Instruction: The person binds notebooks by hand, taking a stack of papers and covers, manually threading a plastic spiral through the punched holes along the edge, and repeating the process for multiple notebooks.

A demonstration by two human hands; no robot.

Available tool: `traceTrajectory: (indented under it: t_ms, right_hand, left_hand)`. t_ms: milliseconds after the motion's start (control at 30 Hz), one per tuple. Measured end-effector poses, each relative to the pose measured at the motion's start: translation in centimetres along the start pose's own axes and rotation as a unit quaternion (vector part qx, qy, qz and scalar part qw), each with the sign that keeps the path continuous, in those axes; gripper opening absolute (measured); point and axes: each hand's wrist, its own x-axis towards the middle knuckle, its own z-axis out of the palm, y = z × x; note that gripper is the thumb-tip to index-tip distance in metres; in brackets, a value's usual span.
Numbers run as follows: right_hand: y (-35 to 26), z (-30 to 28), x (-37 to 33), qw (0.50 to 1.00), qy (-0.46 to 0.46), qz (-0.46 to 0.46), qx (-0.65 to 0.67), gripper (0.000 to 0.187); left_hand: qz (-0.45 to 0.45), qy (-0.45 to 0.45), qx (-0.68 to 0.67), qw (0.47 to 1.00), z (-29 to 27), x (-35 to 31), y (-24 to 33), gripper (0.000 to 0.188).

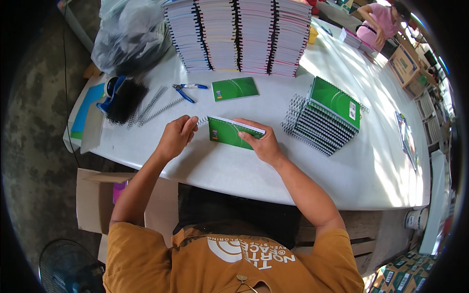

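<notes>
Upright in my right hand (264, 144) is a green notebook (222, 132), gripped by its right end with its punched edge upward. Closed fingers of my left hand (177, 136) pinch a metal spiral coil (202, 120), whose other end meets the notebook's upper left corner. Beyond them, another green notebook (235, 89) lies flat. Blue-handled pliers (185, 92) rest to its left, with loose spiral coils (152, 106) alongside. To the right stands a stack of spiral-bound green notebooks (334, 99), coil ends sticking out at its sides.
Tall stacks of bound books (234, 36) stand at the back beside a grey plastic bag (132, 36). A black-bristled brush (128, 101) lies left. Below the table edge are an open cardboard box (94, 202) and a fan (68, 268). Another person (378, 24) is far right.
</notes>
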Motion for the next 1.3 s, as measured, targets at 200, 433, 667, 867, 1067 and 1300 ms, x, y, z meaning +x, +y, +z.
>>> traceTrajectory:
  t_ms: [200, 433, 667, 867, 1067, 1300]
  right_hand:
    - [0.4, -0.1, -0.1, 1.000, -0.010, 0.003, 0.014, 0.032]
    - [-0.1, -0.5, -0.4, 0.999, -0.050, 0.009, -0.004, 0.029]
    - [-0.1, 0.6, -1.2, 0.994, -0.021, -0.030, -0.106, 0.026]
    - [-0.8, 3.2, -2.4, 0.987, 0.020, -0.107, -0.121, 0.025]
    - [-2.0, 5.3, -3.7, 0.960, -0.077, -0.188, -0.192, 0.031]
    - [-1.7, 6.1, -4.7, 0.954, -0.072, -0.209, -0.204, 0.034]
  left_hand:
    - [-0.006, 0.035, -0.017, 0.999, 0.1, 0.2, 0.6, 0.026]
    - [0.232, 0.013, 0.129, 0.964, -1.2, 0.4, 2.4, 0.015]
    - [0.261, 0.016, 0.408, 0.875, -1.1, -0.6, 4.3, 0.060]
    - [0.275, 0.035, 0.473, 0.836, 5.1, -8.4, -3.6, 0.105]
    - [0.300, 0.234, 0.430, 0.819, 3.5, -6.8, -3.5, 0.105]
    - [0.377, 0.243, 0.398, 0.800, 3.9, -8.0, -2.7, 0.102]
